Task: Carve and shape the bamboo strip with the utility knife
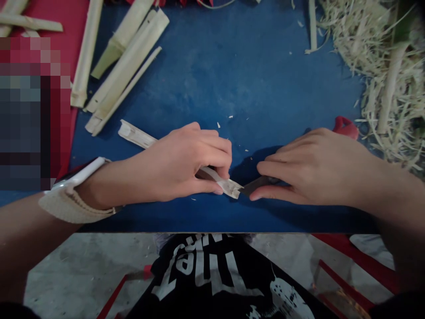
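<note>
My left hand (199, 164) is closed around a split bamboo piece (137, 133) that lies slantwise across the blue table. Its far end sticks out to the upper left and its near end (232, 188) points toward my other hand. My right hand (308, 168) grips a knife with a dark blade (255, 185), whose tip is at the near end of the bamboo. A red handle-like part (345, 127) shows beyond the back of this hand. I cannot tell whether it belongs to the knife. My palms hide most of both held things.
Several split bamboo pieces (129, 66) lie at the upper left of the blue table (232, 75). A heap of pale bamboo shavings (375, 79) covers the right side. Small chips are scattered ahead of my hands. The table's front edge (226, 232) runs just before my body.
</note>
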A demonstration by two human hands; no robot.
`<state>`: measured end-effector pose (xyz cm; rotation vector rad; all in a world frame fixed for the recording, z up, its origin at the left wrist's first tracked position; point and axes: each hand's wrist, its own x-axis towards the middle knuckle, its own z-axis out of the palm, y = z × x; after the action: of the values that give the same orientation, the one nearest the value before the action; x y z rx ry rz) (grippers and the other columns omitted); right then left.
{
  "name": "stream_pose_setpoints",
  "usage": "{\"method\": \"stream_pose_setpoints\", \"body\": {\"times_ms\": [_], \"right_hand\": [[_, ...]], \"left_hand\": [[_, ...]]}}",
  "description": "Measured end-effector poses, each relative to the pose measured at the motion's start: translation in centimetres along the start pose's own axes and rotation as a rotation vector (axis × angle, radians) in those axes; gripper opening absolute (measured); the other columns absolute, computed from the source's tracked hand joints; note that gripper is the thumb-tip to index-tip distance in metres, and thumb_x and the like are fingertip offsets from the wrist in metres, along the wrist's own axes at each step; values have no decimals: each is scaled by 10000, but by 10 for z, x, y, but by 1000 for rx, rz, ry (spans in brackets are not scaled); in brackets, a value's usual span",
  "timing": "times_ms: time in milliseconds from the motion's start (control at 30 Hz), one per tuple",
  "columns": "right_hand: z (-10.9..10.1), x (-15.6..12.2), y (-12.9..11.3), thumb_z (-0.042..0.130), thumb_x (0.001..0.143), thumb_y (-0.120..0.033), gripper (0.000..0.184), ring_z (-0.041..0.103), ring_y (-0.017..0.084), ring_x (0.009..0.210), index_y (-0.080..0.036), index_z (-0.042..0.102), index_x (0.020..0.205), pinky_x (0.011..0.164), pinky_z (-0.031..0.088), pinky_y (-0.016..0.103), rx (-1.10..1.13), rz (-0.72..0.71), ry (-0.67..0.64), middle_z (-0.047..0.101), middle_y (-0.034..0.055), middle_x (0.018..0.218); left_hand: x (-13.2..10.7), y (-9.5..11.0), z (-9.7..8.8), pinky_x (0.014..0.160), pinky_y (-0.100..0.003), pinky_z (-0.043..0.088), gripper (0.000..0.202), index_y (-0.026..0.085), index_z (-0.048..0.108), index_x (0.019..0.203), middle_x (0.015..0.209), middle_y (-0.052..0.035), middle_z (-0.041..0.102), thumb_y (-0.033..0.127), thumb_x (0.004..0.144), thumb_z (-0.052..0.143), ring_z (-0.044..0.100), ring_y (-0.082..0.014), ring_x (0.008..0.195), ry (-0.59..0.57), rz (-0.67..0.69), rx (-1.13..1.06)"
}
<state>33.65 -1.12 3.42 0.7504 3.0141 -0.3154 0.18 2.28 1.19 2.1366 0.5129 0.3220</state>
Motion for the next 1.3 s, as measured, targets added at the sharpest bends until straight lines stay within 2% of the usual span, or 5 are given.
{"method": "stream_pose_setpoints", "body": {"times_ms": [333,700,1000,1167,1300], "right_hand": [[1,-2,-9,328,1404,-651,770,529,203,597,-241,744,903,676,185,397,-31,54,-4,656,24,677],[8,0,-17,325,1406,-658,774,548,185,544,-237,700,876,600,210,367,-87,108,83,551,-11,612],[2,-3,-5,371,1395,-676,758,485,172,547,-241,655,842,624,302,352,34,17,72,538,-14,636],[2,-6,-9,326,1399,-675,777,512,181,570,-243,661,847,628,289,367,-23,35,45,571,-1,656],[1,-7,-12,385,1404,-632,746,531,178,570,-234,670,840,618,280,366,-67,25,80,561,-9,654]], "left_hand": [[2,-3,2,976,-421,386,184,272,808,1015,1123,66,890,199,1179,847,799,-195,1064,-13,-11,16],[2,0,2,974,-410,404,180,273,801,1022,1127,60,881,204,1180,850,796,-195,1060,-2,-5,18],[-3,-2,0,1046,-405,443,111,268,825,1111,1169,17,870,284,1220,805,773,-225,1094,-27,-10,75],[-1,-2,2,1046,-424,464,147,268,822,1077,1164,-3,880,293,1219,794,774,-240,1084,-29,-25,76],[-3,-2,1,1049,-425,477,168,272,848,1068,1170,8,887,298,1228,804,757,-217,1038,-20,-19,56]]}}
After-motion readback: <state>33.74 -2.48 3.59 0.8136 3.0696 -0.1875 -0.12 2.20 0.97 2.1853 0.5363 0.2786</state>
